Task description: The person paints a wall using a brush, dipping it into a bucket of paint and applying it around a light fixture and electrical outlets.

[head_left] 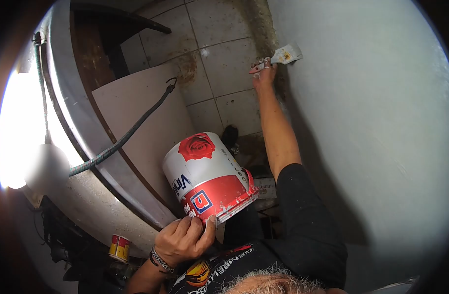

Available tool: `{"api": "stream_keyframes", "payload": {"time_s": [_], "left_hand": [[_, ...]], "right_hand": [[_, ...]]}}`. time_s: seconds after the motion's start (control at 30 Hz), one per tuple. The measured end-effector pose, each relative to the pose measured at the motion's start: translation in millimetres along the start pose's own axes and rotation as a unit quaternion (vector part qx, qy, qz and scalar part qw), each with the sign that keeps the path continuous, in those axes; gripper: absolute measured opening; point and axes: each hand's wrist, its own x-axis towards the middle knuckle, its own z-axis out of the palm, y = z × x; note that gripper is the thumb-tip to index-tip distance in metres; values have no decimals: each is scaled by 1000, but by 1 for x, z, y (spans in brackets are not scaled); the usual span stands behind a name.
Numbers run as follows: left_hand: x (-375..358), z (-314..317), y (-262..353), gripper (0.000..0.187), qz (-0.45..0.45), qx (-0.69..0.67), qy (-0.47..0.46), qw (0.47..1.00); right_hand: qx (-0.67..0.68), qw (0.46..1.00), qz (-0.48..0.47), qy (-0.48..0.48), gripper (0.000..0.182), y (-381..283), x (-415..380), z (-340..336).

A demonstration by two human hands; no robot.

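My left hand (182,240) grips the rim of a red and white paint bucket (209,183). The bucket hangs tilted, with its open end towards my body and a red rose printed on its side; its inside is hidden. Stretched far forward, my right hand (265,74) is closed around the handle of a paintbrush (286,54). The brush is wide and smeared with white, and its bristle end meets the base of the pale wall (371,127). White paint marks the fingers of my right hand.
White floor tiles (229,71) with brown stains run along the wall. On the left, a dark cord (131,132) with a metal hook crosses in front of a pale panel (141,110). A small red and yellow can (119,248) stands at lower left, below a bright light (16,127).
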Motion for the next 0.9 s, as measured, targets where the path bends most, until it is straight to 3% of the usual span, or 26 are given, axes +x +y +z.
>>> {"api": "stream_keyframes", "payload": {"time_s": [0.1,0.2,0.3,0.5,0.6,0.73,0.83,0.87,0.9], "left_hand": [[0,5,-2,36,-6,-3,9,1000],[1,-1,-3,38,0,-29,-5,1000],[1,-1,-1,38,-9,-38,-1,999],[0,2,2,35,-11,-8,12,1000],[-1,3,0,35,-10,-6,13,1000],[0,1,1,35,-11,-12,4,1000],[-2,3,2,35,-14,-12,4,1000],[-1,3,2,35,-12,-10,6,1000],[0,2,3,38,-13,-16,-2,1000]], "right_hand": [[64,994,86,21,39,19,15,-5],[122,975,172,-73,26,15,0,0],[233,946,184,-134,24,-4,18,-4],[215,923,5,-320,15,-73,-123,43],[233,931,101,-260,13,-48,-134,8],[246,944,214,-54,10,11,-76,-54],[202,943,112,-240,11,0,-42,-87],[250,950,133,-135,8,-16,-43,-78],[288,932,139,-171,6,-30,-52,-72]]}}
